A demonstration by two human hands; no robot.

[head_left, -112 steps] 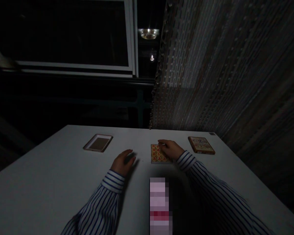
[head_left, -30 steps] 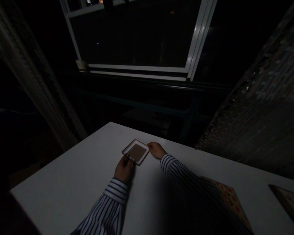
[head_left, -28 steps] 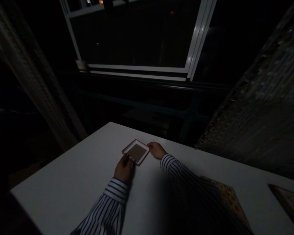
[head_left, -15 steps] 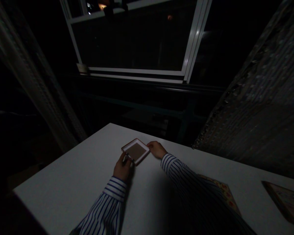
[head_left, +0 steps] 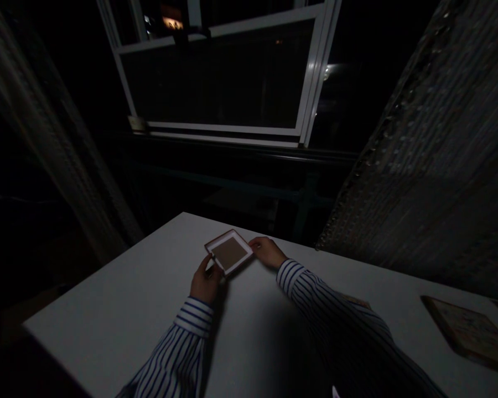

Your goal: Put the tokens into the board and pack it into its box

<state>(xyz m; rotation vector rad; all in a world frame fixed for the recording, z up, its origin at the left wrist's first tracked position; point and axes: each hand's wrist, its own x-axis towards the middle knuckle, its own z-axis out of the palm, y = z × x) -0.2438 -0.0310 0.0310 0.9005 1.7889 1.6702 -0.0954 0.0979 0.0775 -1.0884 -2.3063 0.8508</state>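
Note:
A small square picture frame (head_left: 229, 253) with a thin reddish-brown edge, a white inner border and a plain brown middle is near the far corner of the white table (head_left: 149, 298). My left hand (head_left: 206, 281) grips its near left corner, thumb and fingers on either side of the edge. At the opposite right corner my right hand (head_left: 268, 252) pinches the frame between thumb and fingers. The frame tilts slightly, its near edge seeming a little off the tabletop, though the dark makes this hard to judge.
At the table's right lies a larger wood-edged framed picture (head_left: 468, 331). A patterned flat piece (head_left: 357, 302) is mostly hidden behind my right sleeve. Beyond the table are a white-framed window (head_left: 232, 130), a light curtain (head_left: 423, 182) on the right and another curtain (head_left: 62, 127) on the left.
The frame has tilted a little and its near edge looks raised, with both hands still on it. My view has turned slightly right, and more of the right-hand picture shows.

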